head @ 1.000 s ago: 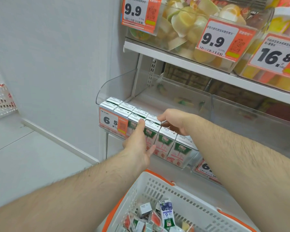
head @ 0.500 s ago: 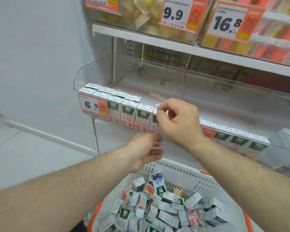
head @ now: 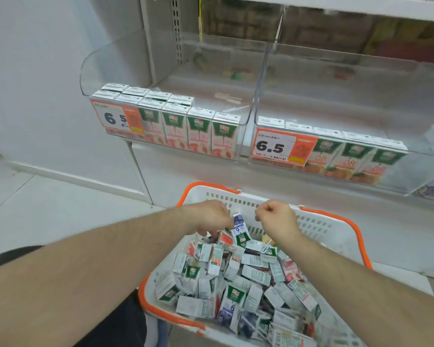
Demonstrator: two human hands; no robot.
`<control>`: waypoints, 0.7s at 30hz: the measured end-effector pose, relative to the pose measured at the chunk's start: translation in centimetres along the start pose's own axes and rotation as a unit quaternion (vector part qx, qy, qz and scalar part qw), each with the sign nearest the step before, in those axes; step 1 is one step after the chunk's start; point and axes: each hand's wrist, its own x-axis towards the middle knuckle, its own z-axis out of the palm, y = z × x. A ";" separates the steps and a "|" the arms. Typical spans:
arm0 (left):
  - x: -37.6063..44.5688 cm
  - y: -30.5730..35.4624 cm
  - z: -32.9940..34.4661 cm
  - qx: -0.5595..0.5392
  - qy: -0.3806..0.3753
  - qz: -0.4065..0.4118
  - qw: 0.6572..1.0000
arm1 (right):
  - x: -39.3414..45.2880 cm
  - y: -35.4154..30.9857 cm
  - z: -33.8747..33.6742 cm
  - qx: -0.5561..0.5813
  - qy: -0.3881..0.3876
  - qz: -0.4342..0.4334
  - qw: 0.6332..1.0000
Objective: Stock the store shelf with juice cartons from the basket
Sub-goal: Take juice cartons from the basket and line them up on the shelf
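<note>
One shelf (head: 206,81) holds ten cartons (head: 198,132) in its left bin and five in its right. One basket (head: 336,236) holds a loose heap, too jumbled to count. Left hand (head: 211,216) and right hand (head: 277,217) hover over it, fingers curled; whether either holds anything cannot be told.

The basket (head: 318,222) is white plastic with a slotted wall and an orange rim; the loose cartons (head: 238,284) in it are mostly white and grey with green, red and some purple-blue panels. On the white shelf (head: 211,83), the left row of cartons (head: 186,128) has green tops over pink-red fruit, the right row (head: 356,156) green over orange. Both price tags (head: 118,117) are white with black digits and an orange block
</note>
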 end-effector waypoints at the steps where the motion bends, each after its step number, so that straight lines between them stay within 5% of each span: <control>1: 0.8 -0.5 0.1 0.024 0.007 0.007 1.000 | 0.4 0.9 0.4 0.013 -0.011 0.036 0.999; 6: 4.2 -4.6 2.6 0.243 0.007 -0.010 0.970 | 1.7 5.2 2.2 0.003 -0.066 0.150 0.986; 11: 7.4 -8.2 6.0 0.326 0.019 -0.035 0.944 | 2.7 8.2 4.2 -0.017 -0.125 0.185 0.975; 14: 9.5 -10.0 7.0 0.385 0.043 -0.011 0.922 | 3.6 9.1 5.5 -0.073 -0.128 0.158 0.976; 21: 12.6 -12.9 7.5 0.385 -0.040 0.035 0.921 | 5.4 10.0 8.6 -0.165 -0.133 0.067 0.975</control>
